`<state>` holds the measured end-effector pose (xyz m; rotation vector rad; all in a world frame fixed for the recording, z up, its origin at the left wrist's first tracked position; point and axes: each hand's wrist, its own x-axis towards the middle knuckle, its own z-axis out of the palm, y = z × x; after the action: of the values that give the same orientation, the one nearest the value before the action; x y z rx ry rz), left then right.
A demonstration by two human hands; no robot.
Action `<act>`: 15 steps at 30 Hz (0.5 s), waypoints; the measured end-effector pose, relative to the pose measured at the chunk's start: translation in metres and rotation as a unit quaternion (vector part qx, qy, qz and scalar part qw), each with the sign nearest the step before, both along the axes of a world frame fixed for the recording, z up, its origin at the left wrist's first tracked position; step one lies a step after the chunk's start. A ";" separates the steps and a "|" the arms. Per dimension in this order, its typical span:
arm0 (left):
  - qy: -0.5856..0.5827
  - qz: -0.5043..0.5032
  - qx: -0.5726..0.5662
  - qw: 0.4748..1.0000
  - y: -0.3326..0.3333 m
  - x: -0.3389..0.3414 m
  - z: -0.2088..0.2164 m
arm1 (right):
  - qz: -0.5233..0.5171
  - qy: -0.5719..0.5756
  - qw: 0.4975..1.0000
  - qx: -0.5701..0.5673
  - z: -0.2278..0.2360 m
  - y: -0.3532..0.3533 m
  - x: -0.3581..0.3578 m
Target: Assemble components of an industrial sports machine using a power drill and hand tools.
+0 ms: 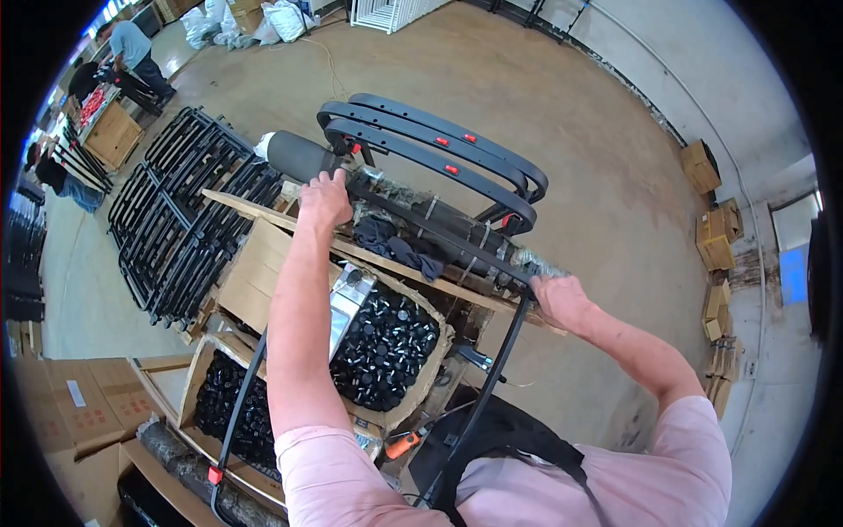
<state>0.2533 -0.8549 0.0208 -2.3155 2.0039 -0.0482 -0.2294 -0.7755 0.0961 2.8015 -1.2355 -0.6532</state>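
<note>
Both my hands are closed around the corners of a black metal tube frame (pixel 488 379). My left hand (pixel 325 202) grips its far left corner, beside a dark grey padded cylinder (pixel 297 155). At the right corner, my right hand (pixel 562 301) wraps the tube where it bends toward me. The frame's crossbar lies over a plastic-wrapped padded support. One leg runs back toward my body; the other passes below my left arm and carries a red clip (pixel 215 475). Beneath the frame, a carton holds many black knob-headed bolts (pixel 386 342). A dark cloth (pixel 399 252) lies between carton and support.
Curved black frames with red clips (pixel 439 145) stand just beyond the support. Black tube frames (pixel 180 211) are stacked at left. A second carton of black parts (pixel 230 400) and an orange-handled tool (pixel 404 445) sit nearby. Other people (pixel 132 48) work at far left.
</note>
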 end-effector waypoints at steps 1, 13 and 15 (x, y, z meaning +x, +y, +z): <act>0.015 0.029 0.011 0.999 0.000 -0.016 0.016 | -0.006 0.003 1.000 -0.004 0.002 0.001 -0.007; -0.006 -0.027 -0.118 0.993 0.012 0.012 -0.011 | -0.004 -0.001 1.000 0.018 -0.036 -0.016 -0.007; 0.026 0.025 -0.079 0.996 0.013 -0.006 0.026 | -0.095 0.028 0.995 0.022 -0.015 -0.009 0.008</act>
<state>0.2478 -0.8414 0.0473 -2.4872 2.0336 -0.1499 -0.2218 -0.7843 0.0811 2.7005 -1.5085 -0.7715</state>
